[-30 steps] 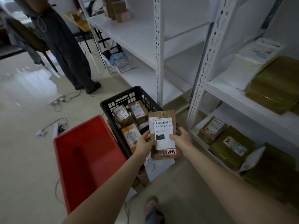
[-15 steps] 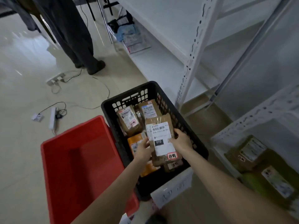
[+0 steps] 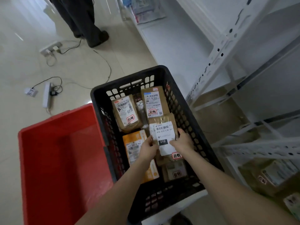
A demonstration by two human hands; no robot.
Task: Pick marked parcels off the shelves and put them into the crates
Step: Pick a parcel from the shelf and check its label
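I hold a brown parcel (image 3: 164, 125) with a white barcode label, a black "010" tag and a red-edged sticker inside the black crate (image 3: 103, 95). My left hand (image 3: 148, 147) grips its left edge and my right hand (image 3: 182, 141) grips its right edge. Under and around it lie other marked parcels: two brown ones (image 3: 125, 112) (image 3: 153, 101) at the far end, an orange one (image 3: 134, 146) under my left hand, and a small one (image 3: 175, 170) partly hidden below the held parcel.
A red crate (image 3: 61, 156) stands left of the black one. White shelving (image 3: 219, 59) runs along the right, with more parcels (image 3: 269, 174) on its low shelf. Power strips and cables (image 3: 48, 93) lie on the floor; a person's legs (image 3: 84, 18) stand beyond.
Both hands have carried the parcel from in front of the shelf down into the black crate. My view has tilted down over the crates.
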